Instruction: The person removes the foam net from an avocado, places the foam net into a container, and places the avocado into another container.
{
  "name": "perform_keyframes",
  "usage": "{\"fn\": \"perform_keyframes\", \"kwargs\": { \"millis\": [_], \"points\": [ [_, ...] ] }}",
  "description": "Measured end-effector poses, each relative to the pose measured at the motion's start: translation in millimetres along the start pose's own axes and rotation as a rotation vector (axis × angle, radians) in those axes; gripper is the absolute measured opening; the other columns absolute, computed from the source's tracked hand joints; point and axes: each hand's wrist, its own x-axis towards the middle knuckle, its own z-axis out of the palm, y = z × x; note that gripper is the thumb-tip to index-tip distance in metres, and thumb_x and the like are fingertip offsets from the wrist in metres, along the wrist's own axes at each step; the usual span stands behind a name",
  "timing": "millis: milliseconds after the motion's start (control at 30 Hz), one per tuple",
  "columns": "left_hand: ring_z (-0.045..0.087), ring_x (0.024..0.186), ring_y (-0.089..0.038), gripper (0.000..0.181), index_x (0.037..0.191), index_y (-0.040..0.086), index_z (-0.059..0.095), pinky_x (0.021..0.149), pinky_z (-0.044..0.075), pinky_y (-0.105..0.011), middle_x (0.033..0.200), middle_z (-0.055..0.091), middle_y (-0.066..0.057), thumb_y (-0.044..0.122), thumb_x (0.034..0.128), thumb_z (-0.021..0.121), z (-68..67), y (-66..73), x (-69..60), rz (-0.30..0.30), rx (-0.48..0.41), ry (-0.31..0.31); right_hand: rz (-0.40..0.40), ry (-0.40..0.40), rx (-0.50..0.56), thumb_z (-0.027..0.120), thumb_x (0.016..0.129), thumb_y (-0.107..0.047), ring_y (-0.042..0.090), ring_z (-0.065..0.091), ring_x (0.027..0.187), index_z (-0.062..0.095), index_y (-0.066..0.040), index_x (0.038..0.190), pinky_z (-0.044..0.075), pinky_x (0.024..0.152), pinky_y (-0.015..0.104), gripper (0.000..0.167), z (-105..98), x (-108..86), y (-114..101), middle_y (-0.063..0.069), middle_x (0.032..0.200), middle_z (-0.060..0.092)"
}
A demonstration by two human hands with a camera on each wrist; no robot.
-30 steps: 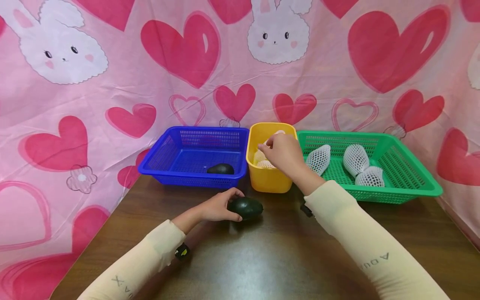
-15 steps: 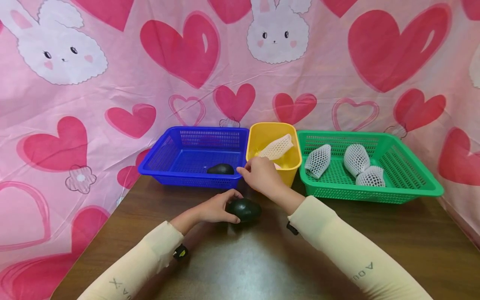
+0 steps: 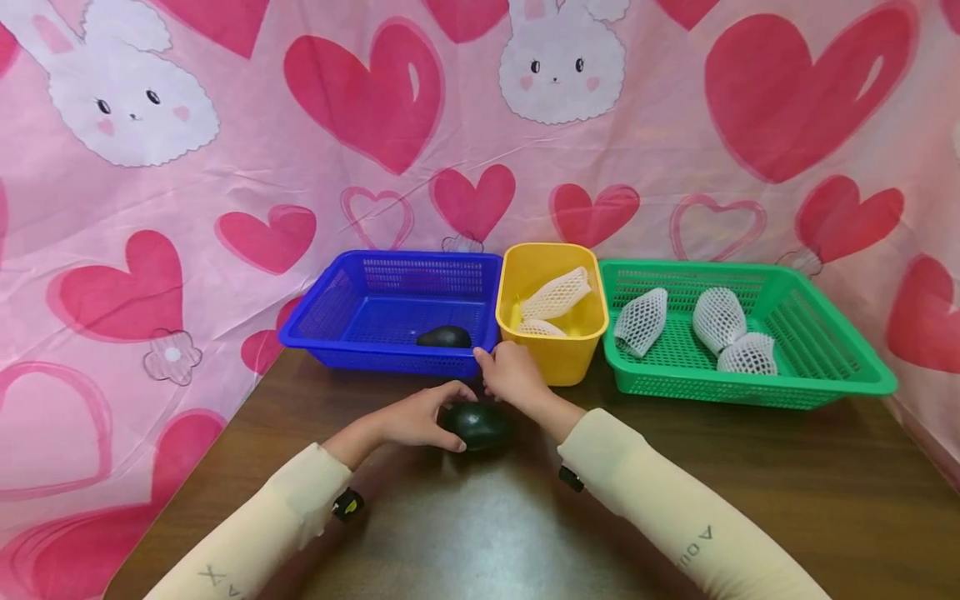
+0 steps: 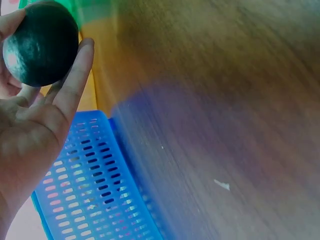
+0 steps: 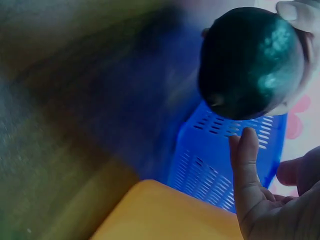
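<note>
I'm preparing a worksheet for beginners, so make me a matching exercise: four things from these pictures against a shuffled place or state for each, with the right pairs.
1. blue basket
2. yellow bin
3. green basket
4. left hand

A. between the two baskets
B. contains white-netted items
C. grips a dark green fruit
D. contains one blackish fruit

Pairs: 1-D, 2-A, 3-B, 4-C

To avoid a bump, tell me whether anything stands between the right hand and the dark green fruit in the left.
Nothing visible does. In the right wrist view, a bare gap lies between the right hand and the dark green fruit, the blue basket showing behind; the left hand grips the fruit's other side.
</note>
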Motion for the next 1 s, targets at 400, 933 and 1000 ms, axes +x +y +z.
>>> {"fn": "perform_keyframes", "kwargs": {
  "millis": [400,933,1000],
  "points": [
    [0.055,0.104,-0.019,0.057,0.124,0.013,0.049,0.089,0.047,-0.035,0.114,0.059,-0.001,0.022,0.0765,0.08,-28.0,8.7,-18.9,0.019,0.003,-0.057,0.201,-0.065,0.579,0.05,0.103,-0.022,0.015,0.064,0.057,0.06,0.012,0.1,0.055,0.054,0.029,0.035,13,4.9,1,0.014,0.074,0.068],
    [0.064,0.098,-0.034,0.059,0.129,0.001,0.045,0.079,0.053,-0.032,0.118,0.057,-0.022,0.007,0.0793,0.077,-99.9,12.8,-22.7,-0.018,-0.143,0.348,0.2,-0.069,0.709,0.047,0.104,-0.016,0.024,0.068,0.064,0.054,0.018,0.106,0.056,0.054,0.029,0.034,15,3.8,0,0.022,0.08,0.069],
    [0.063,0.101,-0.035,0.061,0.129,0.0,0.044,0.08,0.052,-0.032,0.119,0.056,-0.023,0.008,0.0795,0.077,-108.8,9.9,-19.6,-0.071,-0.126,0.405,0.198,-0.066,0.723,0.047,0.104,-0.015,0.02,0.067,0.061,0.053,0.019,0.107,0.056,0.055,0.029,0.035,16,4.0,0,0.02,0.077,0.068]
  ]
}}
